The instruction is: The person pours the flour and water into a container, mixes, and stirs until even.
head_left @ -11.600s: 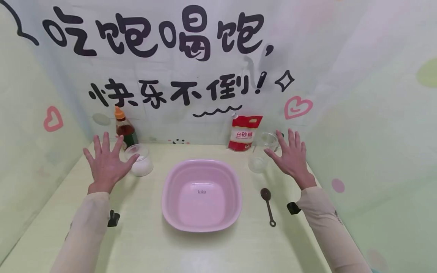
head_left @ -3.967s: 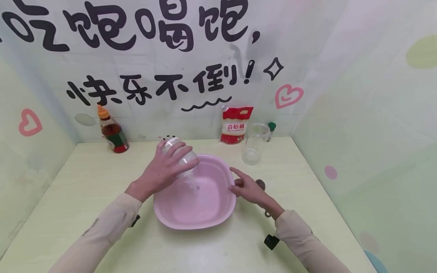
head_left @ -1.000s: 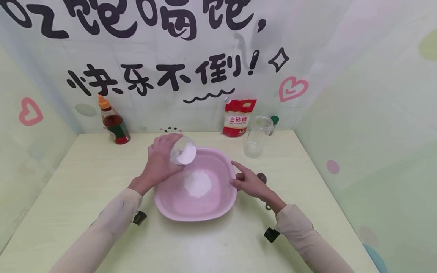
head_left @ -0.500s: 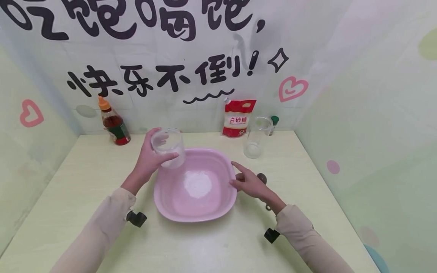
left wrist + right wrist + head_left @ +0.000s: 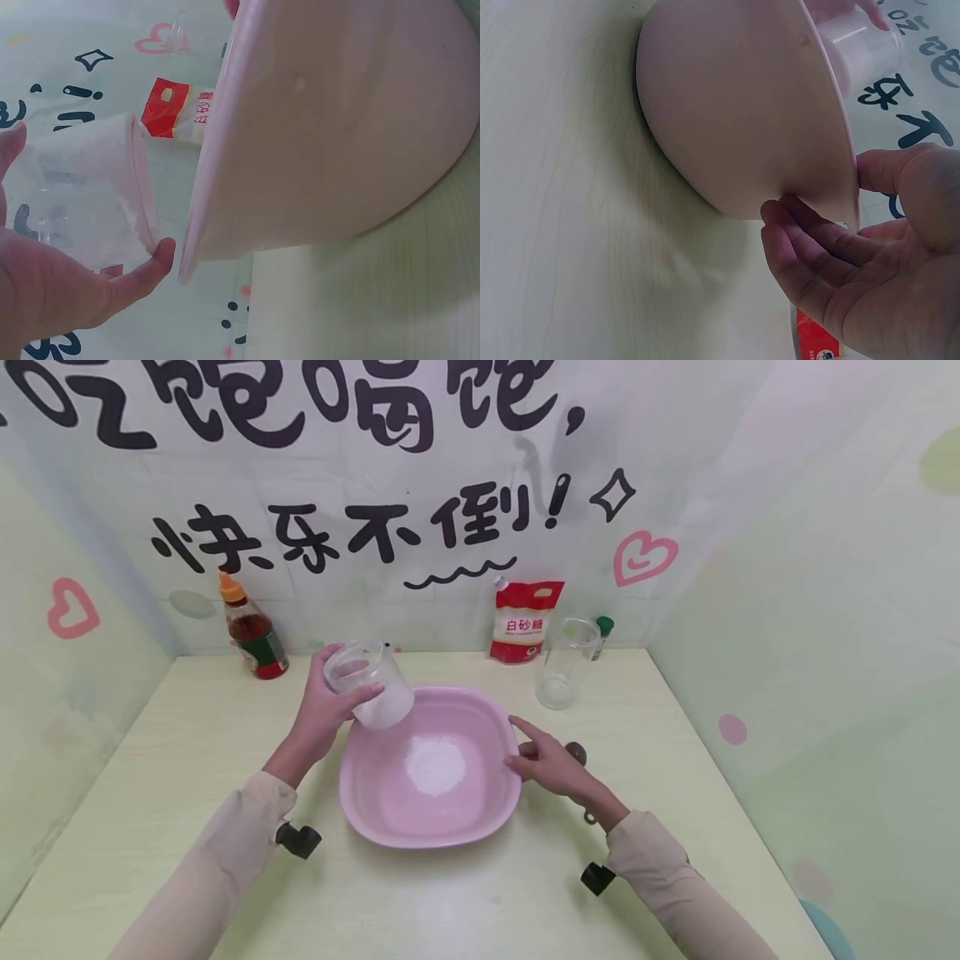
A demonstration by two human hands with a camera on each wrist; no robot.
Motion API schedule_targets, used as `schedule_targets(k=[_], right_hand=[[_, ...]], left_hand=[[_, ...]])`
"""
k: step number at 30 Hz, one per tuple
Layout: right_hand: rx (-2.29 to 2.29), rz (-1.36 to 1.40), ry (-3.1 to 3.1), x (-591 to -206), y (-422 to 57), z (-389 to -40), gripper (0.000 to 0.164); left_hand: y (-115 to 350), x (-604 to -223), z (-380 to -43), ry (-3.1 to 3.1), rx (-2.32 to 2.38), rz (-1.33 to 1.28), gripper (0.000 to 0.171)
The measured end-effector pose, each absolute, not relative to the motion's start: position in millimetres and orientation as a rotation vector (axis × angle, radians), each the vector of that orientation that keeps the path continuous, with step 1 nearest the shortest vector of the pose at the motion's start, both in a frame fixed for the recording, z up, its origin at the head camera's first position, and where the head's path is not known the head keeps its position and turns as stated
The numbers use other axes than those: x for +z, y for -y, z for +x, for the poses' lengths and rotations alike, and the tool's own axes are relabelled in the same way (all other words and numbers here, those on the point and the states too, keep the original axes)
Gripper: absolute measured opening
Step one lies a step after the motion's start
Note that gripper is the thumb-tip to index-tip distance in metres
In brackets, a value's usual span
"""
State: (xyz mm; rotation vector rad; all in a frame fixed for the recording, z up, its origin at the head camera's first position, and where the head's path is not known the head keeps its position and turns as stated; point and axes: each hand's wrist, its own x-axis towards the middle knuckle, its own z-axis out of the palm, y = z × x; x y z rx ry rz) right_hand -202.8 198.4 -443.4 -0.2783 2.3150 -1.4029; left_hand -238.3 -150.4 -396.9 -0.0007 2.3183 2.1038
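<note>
In the head view my left hand [image 5: 324, 706] grips a clear plastic cup [image 5: 381, 697] over the basin's left back rim. The cup leans, its mouth toward the upper left, and whitish powder shows at its lower end. A pink basin [image 5: 431, 827] stands on the table with a patch of white powder [image 5: 437, 766] on its floor. My right hand [image 5: 551, 764] holds the basin's right rim; in the right wrist view its thumb [image 5: 881, 171] lies on the rim and curled fingers [image 5: 810, 251] sit beneath. The left wrist view shows the cup [image 5: 82, 191] beside the basin's outer wall.
At the back stand a sauce bottle [image 5: 255, 639] with an orange cap, a red sugar pouch [image 5: 525, 622], a tall clear cup [image 5: 562, 672] and a small green-capped bottle [image 5: 602, 639]. A dark spoon [image 5: 576, 753] lies partly hidden behind the right hand.
Both hands were open and raised first; then the left hand tipped white powder from the cup into the basin while the right took the rim. Since then the cup has turned mouth-up and shifted left.
</note>
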Motion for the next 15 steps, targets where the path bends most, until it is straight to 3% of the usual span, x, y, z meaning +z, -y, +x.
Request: schedule_targets(k=[15], right_hand=[[-1.425,-0.307,-2.298,-442.0,-198.9,-201.1,0.074]], left_hand=[[156.7,-392.4,-240.8,-2.473,2.030,0.012,0.090]])
